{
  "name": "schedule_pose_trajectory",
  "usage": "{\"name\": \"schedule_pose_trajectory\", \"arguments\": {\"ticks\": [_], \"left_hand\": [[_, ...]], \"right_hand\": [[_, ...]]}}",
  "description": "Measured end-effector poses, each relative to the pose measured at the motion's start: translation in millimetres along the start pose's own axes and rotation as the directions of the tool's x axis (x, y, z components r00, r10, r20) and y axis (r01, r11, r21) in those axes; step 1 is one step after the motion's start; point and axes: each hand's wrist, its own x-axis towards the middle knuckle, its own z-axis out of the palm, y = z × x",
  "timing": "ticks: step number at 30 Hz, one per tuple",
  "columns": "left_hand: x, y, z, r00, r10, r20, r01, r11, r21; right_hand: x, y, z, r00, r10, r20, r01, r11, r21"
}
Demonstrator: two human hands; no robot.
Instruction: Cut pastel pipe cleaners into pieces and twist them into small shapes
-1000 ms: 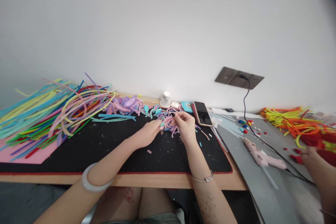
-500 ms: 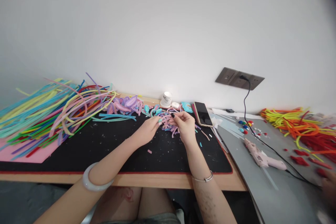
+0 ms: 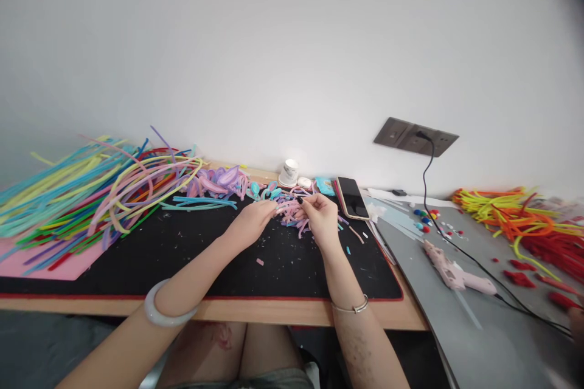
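My left hand (image 3: 255,220) and my right hand (image 3: 320,217) are close together over the back of the black mat, fingers pinched. A short pink pipe cleaner (image 3: 287,204) appears to run between their fingertips; its ends are hidden by the fingers. Just behind and below it lies a heap of short pink and purple pipe cleaner pieces (image 3: 301,226). Twisted blue and pink pipe cleaner loops (image 3: 262,191) lie beyond my left hand. Farther left are purple and pink looped pipe cleaners (image 3: 223,181) and a few straight blue ones (image 3: 201,203).
Many long coloured pipe cleaners (image 3: 114,188) cover the left side. A white cup (image 3: 289,171) and a phone (image 3: 353,197) stand and lie at the back. On the grey table to the right are a corded glue gun (image 3: 456,273), pom-poms (image 3: 425,219) and yellow, orange and red pipe cleaners (image 3: 515,219).
My left hand has shifted slightly left, and both hands keep their pinch. At the right edge, another person's hand has moved mostly out of view.
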Motion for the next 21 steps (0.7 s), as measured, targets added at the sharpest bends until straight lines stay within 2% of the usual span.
{"name": "schedule_pose_trajectory", "arguments": {"ticks": [8,15,21], "left_hand": [[1.0,-4.6,-1.6,0.999,0.035,0.025,-0.037,0.995,0.096],[0.0,-9.6,0.0,0.998,0.024,0.053,-0.028,0.996,0.079],[-0.6,-8.4,1.1,0.998,0.030,0.061,-0.035,0.996,0.079]], "right_hand": [[1.1,1.2,1.1,0.999,0.052,0.018,-0.051,0.999,-0.009],[1.6,2.6,0.5,0.983,0.112,0.148,-0.109,0.994,-0.025],[1.7,4.8,0.0,0.983,0.059,0.172,-0.038,0.991,-0.125]]}}
